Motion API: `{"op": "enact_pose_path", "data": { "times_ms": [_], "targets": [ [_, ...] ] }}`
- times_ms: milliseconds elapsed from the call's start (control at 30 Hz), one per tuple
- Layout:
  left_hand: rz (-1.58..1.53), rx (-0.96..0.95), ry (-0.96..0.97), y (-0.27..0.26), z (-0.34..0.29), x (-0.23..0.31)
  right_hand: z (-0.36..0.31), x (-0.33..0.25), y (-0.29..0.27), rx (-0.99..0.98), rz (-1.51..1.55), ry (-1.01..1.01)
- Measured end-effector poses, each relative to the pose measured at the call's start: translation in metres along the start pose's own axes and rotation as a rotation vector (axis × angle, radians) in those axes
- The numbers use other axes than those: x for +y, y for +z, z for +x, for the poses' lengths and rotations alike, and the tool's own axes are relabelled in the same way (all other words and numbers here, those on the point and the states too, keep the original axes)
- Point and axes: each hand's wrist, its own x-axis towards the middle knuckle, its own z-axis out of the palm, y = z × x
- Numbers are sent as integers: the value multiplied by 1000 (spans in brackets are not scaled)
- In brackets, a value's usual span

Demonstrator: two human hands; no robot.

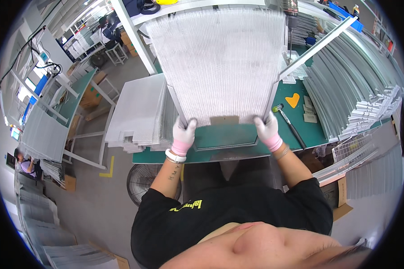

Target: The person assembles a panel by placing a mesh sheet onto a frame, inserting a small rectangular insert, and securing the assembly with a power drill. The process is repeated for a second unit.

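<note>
A large silvery ribbed mesh panel stands tilted up in front of me, with narrow metal edges along its sides. My left hand, in a white glove with a pink cuff, is closed on its lower left corner. Gloved the same way, my right hand grips the lower right corner. A brownish rectangular patch shows at the middle of the panel's lower edge. Below it, a thin grey rectangular frame lies on the green table. What lies behind the panel is hidden.
To the right lie a hammer, an orange heart-shaped piece and long stacked metal strips. Stacked mesh sheets stand left. White posts rise beside the table; a caged fan is below. Other people sit farther off.
</note>
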Motion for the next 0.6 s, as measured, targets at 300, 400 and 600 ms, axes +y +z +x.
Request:
{"op": "enact_pose_path", "data": {
  "times_ms": [300,400,600],
  "targets": [
    [-296,-47,188,-8,24,78,56,-76,-23,11,241,132],
    [-152,-28,238,-8,27,84,64,-55,-32,-9,155,169],
    [-194,8,138,-5,-14,35,19,-28,-16,-47,251,176]
  ]
}}
